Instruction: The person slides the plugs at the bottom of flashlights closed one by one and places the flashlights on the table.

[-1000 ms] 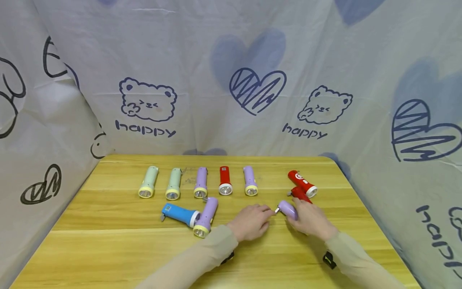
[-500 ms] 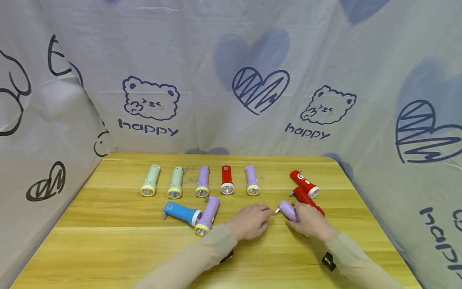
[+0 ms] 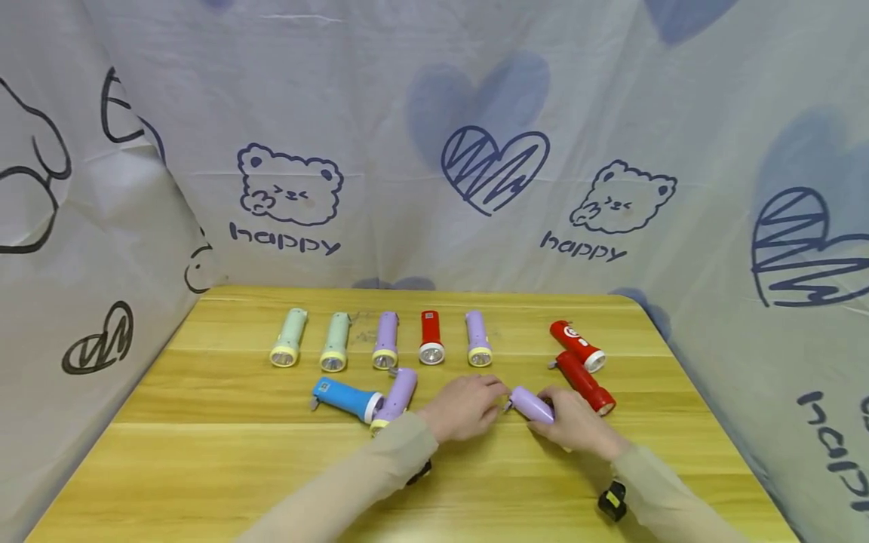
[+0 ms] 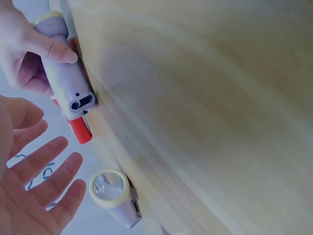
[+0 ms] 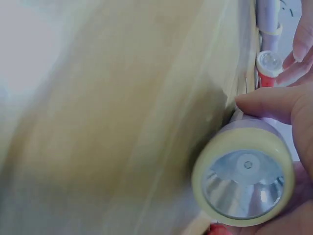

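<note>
My right hand (image 3: 575,421) grips a purple flashlight (image 3: 531,405) low over the table, thumb and fingers around its body. In the right wrist view its cream lens ring (image 5: 200,181) faces the camera. The left wrist view shows the tail end (image 4: 82,102) with a dark slot, pointing toward my left hand. My left hand (image 3: 465,407) has its fingers loosely spread just beside that tail and holds nothing. Right of the right hand lies a red flashlight (image 3: 585,382), with another red flashlight (image 3: 577,345) behind it.
Along the back of the wooden table (image 3: 224,483) stretches a row of several flashlights: pale green (image 3: 290,336), purple (image 3: 386,339) and red (image 3: 431,337) ones. A blue flashlight (image 3: 342,398) and a purple flashlight (image 3: 400,394) touch near my left forearm. A printed cloth (image 3: 394,226) encloses the table.
My right hand has drawn the purple flashlight slightly left and toward me, uncovering the nearer red flashlight. My left hand has stayed near the tail. The head view has shifted a little.
</note>
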A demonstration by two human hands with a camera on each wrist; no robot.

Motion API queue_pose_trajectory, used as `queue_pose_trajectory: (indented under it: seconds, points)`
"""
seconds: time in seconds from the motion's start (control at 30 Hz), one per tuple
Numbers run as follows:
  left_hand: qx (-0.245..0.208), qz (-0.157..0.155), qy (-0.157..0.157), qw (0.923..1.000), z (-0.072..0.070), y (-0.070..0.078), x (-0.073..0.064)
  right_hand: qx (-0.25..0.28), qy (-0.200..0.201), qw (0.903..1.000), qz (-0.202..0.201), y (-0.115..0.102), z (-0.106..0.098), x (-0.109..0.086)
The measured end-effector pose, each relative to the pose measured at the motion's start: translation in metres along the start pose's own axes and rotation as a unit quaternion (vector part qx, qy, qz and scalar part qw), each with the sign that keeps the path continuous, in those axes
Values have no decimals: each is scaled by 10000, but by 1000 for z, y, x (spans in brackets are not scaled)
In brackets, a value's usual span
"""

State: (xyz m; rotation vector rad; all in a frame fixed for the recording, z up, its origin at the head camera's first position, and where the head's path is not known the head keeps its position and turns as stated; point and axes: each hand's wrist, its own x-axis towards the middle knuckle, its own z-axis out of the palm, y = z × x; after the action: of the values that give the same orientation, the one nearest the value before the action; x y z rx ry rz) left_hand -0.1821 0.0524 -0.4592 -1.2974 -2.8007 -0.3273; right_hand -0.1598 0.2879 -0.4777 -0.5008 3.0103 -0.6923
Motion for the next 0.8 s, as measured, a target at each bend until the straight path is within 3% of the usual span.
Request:
queue_pose_trajectory:
  seconds: [0.2, 0.6, 0.8]
  points:
    - [-296, -81, 70, 9995, -11, -10, -9, 481, -155, 9986, 146, -10, 8, 4]
    - [-1045, -660, 166, 9922, -27, -33, -31, 1460, -658, 9863, 404, -33, 23, 18]
    - [-1748, -1036, 366, 9785, -38, -45, -43, 2057, -727, 9752, 372, -48, 34, 25]
